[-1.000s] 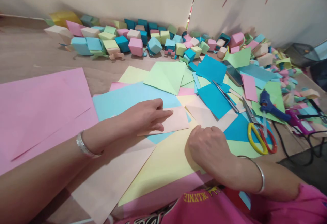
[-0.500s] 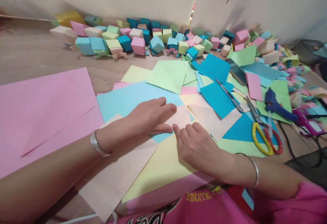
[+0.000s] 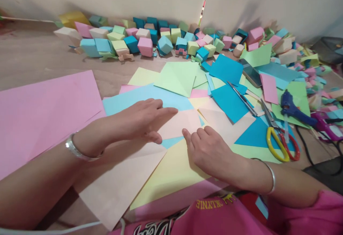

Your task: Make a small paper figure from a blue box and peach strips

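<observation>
A peach paper (image 3: 178, 122) lies on the stacked sheets between my two hands, its lower edge running straight over a light blue sheet (image 3: 150, 95). My left hand (image 3: 136, 120) hovers low over its left part, open, thumb and index finger apart. At the lower right edge of the paper, my right hand (image 3: 210, 151) is closed, fingers curled and thumb tip on the edge; the curled fingertips are hidden. Below lie a larger peach sheet (image 3: 118, 188) and a yellow sheet (image 3: 163, 178).
Large pink paper (image 3: 48, 113) covers the left. To the right are scissors (image 3: 278, 138), a cutter knife (image 3: 242, 98), dark blue papers (image 3: 230, 103), a phone (image 3: 250, 72) and a blue glue gun (image 3: 293, 108) with its cord. Several folded paper boxes (image 3: 146, 46) line the wall.
My left hand has slid left from the paper's middle, away from my right thumb, uncovering more of the peach paper. My right hand stays almost where it was.
</observation>
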### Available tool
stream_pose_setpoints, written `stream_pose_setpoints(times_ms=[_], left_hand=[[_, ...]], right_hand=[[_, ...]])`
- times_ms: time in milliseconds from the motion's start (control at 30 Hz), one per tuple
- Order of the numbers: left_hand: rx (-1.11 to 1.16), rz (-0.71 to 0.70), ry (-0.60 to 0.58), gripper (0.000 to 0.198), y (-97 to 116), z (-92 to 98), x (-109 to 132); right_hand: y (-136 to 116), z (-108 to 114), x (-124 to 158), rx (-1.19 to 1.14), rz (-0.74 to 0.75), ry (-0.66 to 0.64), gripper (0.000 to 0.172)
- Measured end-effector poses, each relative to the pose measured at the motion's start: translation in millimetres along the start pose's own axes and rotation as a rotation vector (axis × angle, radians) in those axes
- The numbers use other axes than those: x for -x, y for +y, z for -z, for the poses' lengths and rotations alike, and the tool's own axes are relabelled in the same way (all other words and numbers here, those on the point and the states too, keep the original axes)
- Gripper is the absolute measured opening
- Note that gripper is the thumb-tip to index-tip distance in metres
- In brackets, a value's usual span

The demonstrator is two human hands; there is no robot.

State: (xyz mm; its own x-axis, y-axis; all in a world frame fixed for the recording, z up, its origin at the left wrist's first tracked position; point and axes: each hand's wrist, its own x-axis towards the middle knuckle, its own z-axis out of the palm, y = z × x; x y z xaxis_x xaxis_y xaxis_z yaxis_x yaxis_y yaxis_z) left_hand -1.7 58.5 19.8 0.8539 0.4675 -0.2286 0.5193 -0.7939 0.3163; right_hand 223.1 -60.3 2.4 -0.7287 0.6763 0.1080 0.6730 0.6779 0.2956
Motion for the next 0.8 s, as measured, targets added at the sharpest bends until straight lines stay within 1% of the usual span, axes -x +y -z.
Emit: stream_pose_setpoints(times_ms=[133,200,267,333,400,433,500,533,567,600,667,733,767,800], left_hand=[[0.016,0.1,-0.065,0.094,-15,6.0,11],[0.039,0.12,-0.095,0.1,-19,9.7,13],[0.085,0.112,-0.098,0.101,-20,13.3,14],[0.147,0.072,-0.065,0.096,-17,16.2,12],[0.207,0.033,-0.049,0.086,-14,18.5,10],[0.236,0.032,-0.05,0.079,-12,19.8,9],[0.3,0.08,-0.023,0.064,-8,22.8,7],[0.342,0.122,0.024,0.058,-7,24.5,6],[0.396,0.167,0.102,0.056,-6,26.1,5],[0.461,0.211,0.206,0.059,-6,27.2,4],[0.641,0.281,0.467,0.068,-6,27.1,1],[0.899,0.302,0.735,0.075,-7,23.1,-3],[1.049,0.277,0.822,0.076,-8,19.9,-5],[1.191,0.243,0.871,0.079,-9,16.4,-7]], right_hand=[[1,0,0,-0.021,0.001,-0.007,0.021],[1,-1,-1,-0.035,-0.003,-0.008,0.02],[2,-2,-2,-0.054,-0.015,-0.003,0.018],[2,-3,-3,-0.067,-0.02,0.009,0.019],[2,-5,-5,-0.061,-0.024,0.034,0.021],[2,-6,-5,-0.052,-0.026,0.051,0.023],[3,-8,-6,-0.038,-0.031,0.097,0.027],[4,-9,-7,-0.037,-0.034,0.124,0.028],[7,-10,-7,-0.043,-0.041,0.158,0.029],[10,-10,-8,-0.063,-0.055,0.203,0.029],[20,-9,-9,-0.17,-0.126,0.345,0.028],[32,-8,-9,-0.394,-0.269,0.503,0.028],[37,-7,-9,-0.554,-0.368,0.562,0.027],[42,-8,-10,-0.741,-0.47,0.595,0.026]])
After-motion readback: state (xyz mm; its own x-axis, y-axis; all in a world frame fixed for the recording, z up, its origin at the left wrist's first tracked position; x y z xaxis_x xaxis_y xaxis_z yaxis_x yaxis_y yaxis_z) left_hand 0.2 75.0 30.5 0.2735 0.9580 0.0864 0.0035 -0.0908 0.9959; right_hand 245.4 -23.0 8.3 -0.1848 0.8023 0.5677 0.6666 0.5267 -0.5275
